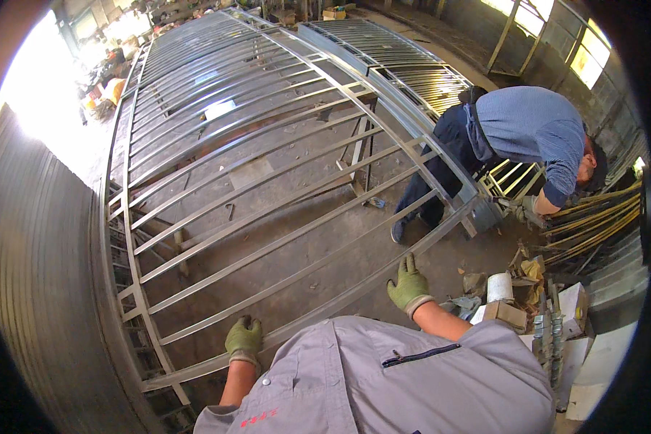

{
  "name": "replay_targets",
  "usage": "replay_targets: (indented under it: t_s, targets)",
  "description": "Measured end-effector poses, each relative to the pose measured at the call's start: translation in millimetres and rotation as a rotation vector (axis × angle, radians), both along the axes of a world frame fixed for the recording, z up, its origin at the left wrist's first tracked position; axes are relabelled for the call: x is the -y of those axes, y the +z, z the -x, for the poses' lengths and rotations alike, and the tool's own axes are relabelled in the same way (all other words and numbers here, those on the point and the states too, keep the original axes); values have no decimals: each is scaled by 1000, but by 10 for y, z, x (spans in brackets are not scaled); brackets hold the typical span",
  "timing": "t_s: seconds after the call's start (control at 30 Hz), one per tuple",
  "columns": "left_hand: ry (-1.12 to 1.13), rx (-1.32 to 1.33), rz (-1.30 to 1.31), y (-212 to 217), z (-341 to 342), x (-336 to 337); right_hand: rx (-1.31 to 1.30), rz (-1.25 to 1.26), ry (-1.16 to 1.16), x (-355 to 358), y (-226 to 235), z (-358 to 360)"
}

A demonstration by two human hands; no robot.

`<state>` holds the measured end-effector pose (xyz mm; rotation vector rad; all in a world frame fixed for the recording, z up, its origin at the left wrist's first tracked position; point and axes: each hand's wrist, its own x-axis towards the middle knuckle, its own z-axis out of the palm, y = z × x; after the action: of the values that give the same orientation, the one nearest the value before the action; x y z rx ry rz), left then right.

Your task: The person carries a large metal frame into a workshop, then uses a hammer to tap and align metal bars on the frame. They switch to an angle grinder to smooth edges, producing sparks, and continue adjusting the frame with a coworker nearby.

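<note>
A large metal frame (296,264) of long slats between side rails stretches away in front of me. Its near end rail (318,312) crosses just ahead of my body. My left hand (244,338), in a green work glove, lies over this rail toward its left part, with its short-looking fingers bent round it. Farther right, my right hand (409,286), gloved the same way, has its fingers stretched out and apart, with the tips against the rail. My right palm is on the near side and holds nothing.
A co-worker (524,130) in a blue top bends beside the frame's right corner. Another slatted frame (390,43) lies behind. Cartons (505,315), a white bucket (499,288) and yellowish rods (600,224) crowd the right. A corrugated metal wall (43,275) stands left.
</note>
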<state>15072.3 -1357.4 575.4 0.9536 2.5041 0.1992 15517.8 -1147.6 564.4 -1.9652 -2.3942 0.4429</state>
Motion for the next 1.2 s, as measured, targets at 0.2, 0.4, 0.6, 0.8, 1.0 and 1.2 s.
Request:
replay_targets:
  t_s: [0.2,0.4,0.6,0.8,1.0,1.2]
  targets:
    - [-3,-7,-48,-14,119,6,-2,41,-10,-61,73,146]
    - [3,45,-93,-36,246,14,36,89,-38,-115,72,261]
    - [4,-19,-60,-72,272,29,33,60,-21,-99,97,276]
    - [5,-17,-40,-17,241,10,-15,114,-57,-113,136,275]
    - [19,31,-5,31,124,5,14,58,-26,-67,115,193]
    - [9,44,0,-52,8,33,3,88,-44,-28,110,51]
